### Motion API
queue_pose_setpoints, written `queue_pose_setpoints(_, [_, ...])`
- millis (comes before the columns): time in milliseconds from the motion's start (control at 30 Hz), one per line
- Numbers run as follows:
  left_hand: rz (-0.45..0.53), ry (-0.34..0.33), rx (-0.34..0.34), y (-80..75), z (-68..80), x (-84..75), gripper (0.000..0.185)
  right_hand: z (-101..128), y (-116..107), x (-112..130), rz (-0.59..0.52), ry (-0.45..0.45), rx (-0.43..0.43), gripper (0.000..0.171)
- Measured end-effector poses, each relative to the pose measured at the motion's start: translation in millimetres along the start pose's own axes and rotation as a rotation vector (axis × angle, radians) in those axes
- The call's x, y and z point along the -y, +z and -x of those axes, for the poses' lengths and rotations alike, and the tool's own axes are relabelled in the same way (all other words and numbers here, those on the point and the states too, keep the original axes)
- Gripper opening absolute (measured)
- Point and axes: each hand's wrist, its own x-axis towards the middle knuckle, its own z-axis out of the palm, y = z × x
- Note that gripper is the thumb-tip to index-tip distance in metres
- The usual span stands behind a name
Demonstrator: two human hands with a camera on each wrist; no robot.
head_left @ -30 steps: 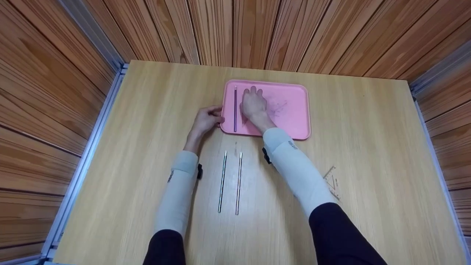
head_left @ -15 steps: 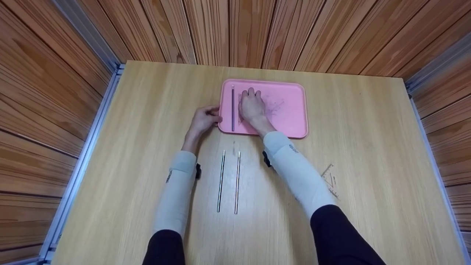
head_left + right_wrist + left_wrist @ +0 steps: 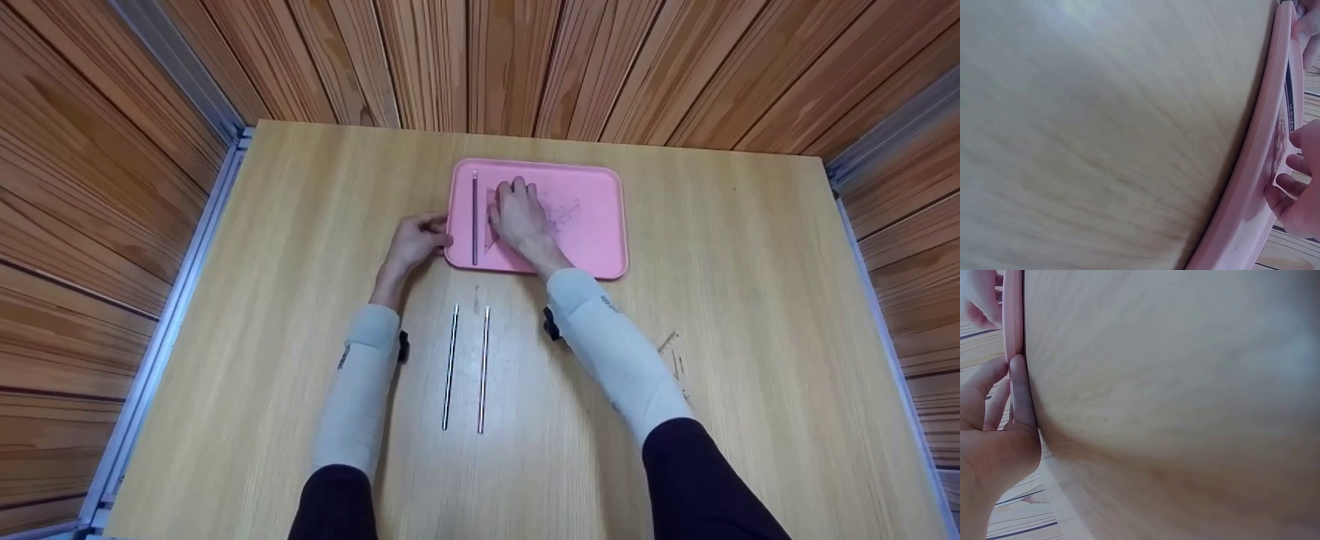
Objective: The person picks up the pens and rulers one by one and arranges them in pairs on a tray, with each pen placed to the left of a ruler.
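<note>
Since a second ago the right hand (image 3: 519, 217) has curled its fingers over a clear set square (image 3: 491, 225) inside the pink tray (image 3: 592, 247), while the left hand (image 3: 416, 241) presses straight fingers to the tray's edge, likely steadying it; one rod (image 3: 474, 217) lies in the tray, two rods (image 3: 465, 367) on the desk (image 3: 750, 300).

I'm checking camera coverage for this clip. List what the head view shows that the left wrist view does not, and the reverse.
Only the head view shows the whole scene: the right hand on a clear triangular ruler inside the pink tray, one metal straw lying in the tray, two metal straws side by side on the wooden table, and another clear ruler beside the right sleeve.

Only the left wrist view shows, up close, a fingertip pressed against the tray's rim.

Both show the left hand at the tray's left edge and the table surface.
</note>
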Motion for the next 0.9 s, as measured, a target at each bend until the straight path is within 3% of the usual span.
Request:
queue_pose_setpoints(133, [-0.003, 0.011, 0.002, -0.3, -0.1, -1.3, 0.050, 1, -1, 0, 0.003, -0.011, 0.005, 0.033])
queue_pose_setpoints(400, [0.001, -0.030, 0.008, -1.9, -0.2, -1.0, 0.052, 11, -5, 6, 0.032, -0.026, -0.016, 0.033])
queue_pose_setpoints(900, [-0.015, -0.030, -0.008, -1.5, -0.7, 0.1, 0.052, 57, -18, 21, 0.014, -0.074, -0.034, 0.038])
